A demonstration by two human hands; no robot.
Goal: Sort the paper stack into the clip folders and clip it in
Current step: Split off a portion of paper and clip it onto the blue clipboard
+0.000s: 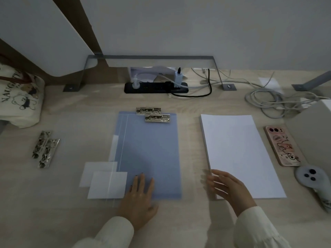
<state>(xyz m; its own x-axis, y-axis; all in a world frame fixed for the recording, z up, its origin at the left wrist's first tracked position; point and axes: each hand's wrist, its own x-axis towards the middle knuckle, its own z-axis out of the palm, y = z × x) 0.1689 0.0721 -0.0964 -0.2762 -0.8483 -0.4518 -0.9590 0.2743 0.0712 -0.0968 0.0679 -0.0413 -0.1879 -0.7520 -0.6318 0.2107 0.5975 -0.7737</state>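
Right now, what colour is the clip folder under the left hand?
Translucent light blue plastic clip folder, with silver metal clips at its far edge; head view shows it.

folders: blue clip folders stacked on the bench
left hand: flat on the folders' near edge
right hand: open, at the paper stack corner

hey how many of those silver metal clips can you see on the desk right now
4. Two silver metal clips sit at the blue translucent folders' top edge, one behind the other. Two more lie overlapping far left on the desk, and. Others may be hidden.
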